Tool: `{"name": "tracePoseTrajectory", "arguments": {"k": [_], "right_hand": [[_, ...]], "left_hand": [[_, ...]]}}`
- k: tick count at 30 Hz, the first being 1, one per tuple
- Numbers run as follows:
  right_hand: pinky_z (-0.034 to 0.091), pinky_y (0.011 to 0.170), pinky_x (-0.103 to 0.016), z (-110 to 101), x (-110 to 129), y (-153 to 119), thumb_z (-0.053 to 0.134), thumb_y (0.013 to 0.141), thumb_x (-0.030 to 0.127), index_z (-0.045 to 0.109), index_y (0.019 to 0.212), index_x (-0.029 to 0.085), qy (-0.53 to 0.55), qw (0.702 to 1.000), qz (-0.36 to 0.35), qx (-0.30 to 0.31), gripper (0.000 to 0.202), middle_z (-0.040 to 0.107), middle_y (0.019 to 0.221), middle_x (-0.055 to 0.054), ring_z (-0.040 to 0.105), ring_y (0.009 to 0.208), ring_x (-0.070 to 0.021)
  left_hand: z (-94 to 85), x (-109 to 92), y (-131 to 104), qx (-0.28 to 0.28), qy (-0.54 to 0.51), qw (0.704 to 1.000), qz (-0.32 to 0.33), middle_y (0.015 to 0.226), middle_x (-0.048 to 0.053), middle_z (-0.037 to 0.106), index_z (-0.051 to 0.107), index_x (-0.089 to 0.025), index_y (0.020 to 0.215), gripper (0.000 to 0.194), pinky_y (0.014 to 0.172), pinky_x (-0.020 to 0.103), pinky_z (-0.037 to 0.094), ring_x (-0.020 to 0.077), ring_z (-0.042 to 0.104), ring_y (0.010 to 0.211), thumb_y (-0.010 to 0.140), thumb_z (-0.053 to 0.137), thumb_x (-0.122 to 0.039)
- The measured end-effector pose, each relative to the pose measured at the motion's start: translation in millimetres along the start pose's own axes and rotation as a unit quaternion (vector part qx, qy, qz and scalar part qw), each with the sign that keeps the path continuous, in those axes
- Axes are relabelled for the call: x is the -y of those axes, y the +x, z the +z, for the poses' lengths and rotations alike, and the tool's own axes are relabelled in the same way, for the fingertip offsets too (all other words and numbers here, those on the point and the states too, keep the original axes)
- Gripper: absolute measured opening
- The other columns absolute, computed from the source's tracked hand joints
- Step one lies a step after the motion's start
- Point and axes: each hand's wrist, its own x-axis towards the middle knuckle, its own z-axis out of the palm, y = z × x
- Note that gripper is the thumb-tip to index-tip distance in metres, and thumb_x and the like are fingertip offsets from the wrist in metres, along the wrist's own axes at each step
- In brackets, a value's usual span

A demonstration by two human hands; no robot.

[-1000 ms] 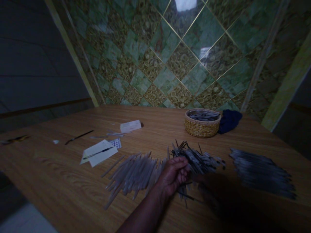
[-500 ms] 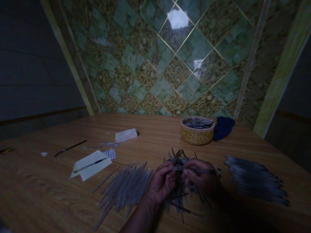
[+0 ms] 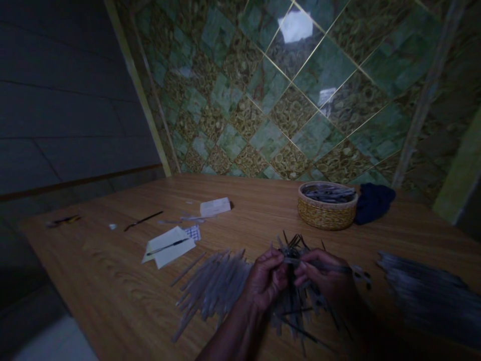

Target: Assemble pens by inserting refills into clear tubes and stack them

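Observation:
Above a loose heap of thin black and grey sticks point(image 3: 300, 326), my two hands meet at a slim grey stick point(image 3: 291, 260). My left hand point(image 3: 266, 281) is closed, thumb and fingers pinching its left end. The fingers of my right hand point(image 3: 332, 278) are wrapped round the same stick from the right, and a darker length shows along that hand. Dim light and blur hide its exact kind. Left of the heap lies a spread of pale grey, tube-like sticks point(image 3: 216, 283). A row of dark sticks point(image 3: 428, 296) lies side by side at the right.
A round woven basket point(image 3: 325, 215) full of similar sticks stands at the back right, beside a dark blue cloth point(image 3: 374, 203). Leftward lie a folded paper point(image 3: 173, 256) with a thin black stick on it, a small white box point(image 3: 215, 207) and a yellow-handled tool point(image 3: 65, 220).
My view has turned left, so everything sits further right and the table's left edge now shows. Both hands keep their pinch on the grey stick, with little other movement.

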Motion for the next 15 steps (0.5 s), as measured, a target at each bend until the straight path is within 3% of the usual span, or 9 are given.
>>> {"name": "tracePoseTrajectory", "arguments": {"k": [9, 15], "right_hand": [[0.051, 0.051, -0.026, 2.7, 7.1, -4.4, 0.062, 0.074, 0.045, 0.058, 0.072, 0.016, 0.0, 1.0, -0.005, 0.017, 0.029, 0.068, 0.063, -0.005, 0.068, 0.055, -0.0189], [0.05, 0.049, -0.025, 7.0, -0.3, -6.0, 0.06, 0.075, 0.048, 0.058, 0.072, 0.017, 0.006, 1.0, -0.016, -0.009, 0.032, 0.068, 0.061, -0.005, 0.067, 0.053, -0.0188]], "left_hand": [[3.7, -1.6, -4.0, -0.005, 0.023, 1.0, 0.01, 0.045, -0.004, 0.053, 0.052, -0.014, 0.064, 0.018, 0.035, 0.012, 0.032, 0.0052, 0.046, 0.035, 0.063, 0.07, -0.013], [3.0, 0.7, -3.2, -0.013, 0.02, 1.0, 0.021, 0.044, -0.004, 0.053, 0.053, -0.013, 0.066, 0.018, 0.039, 0.014, 0.036, 0.0053, 0.047, 0.035, 0.062, 0.071, -0.013]]}}
